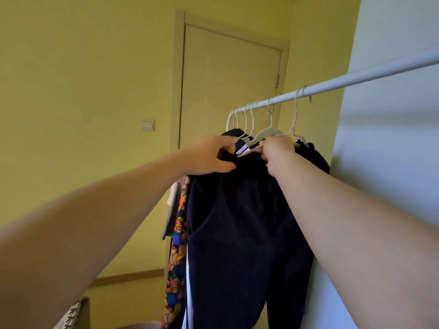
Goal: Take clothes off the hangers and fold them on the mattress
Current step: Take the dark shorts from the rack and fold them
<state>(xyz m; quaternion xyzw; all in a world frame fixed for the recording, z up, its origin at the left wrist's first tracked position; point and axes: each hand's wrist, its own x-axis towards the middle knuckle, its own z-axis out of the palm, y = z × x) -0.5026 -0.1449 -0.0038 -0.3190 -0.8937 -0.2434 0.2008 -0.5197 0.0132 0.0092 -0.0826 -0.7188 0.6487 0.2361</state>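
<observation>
Dark navy trousers (pixel 244 233) hang from a white hanger (pixel 263 134) on the white clothes rail (pixel 332 85). My left hand (pixel 209 157) grips the left end of the trousers' waistband. My right hand (pixel 276 150) pinches the hanger's lower bar and the fabric at the waistband's right side. Both arms reach up and forward. The mattress is out of view.
Several more white hangers (pixel 244 117) hang on the rail to the left. Behind the trousers hang a colourful cartoon-print garment (pixel 177 257) and a grey one (pixel 172 210). A closed door (pixel 228 91) stands in the yellow wall; a pale wall (pixel 392 162) runs on the right.
</observation>
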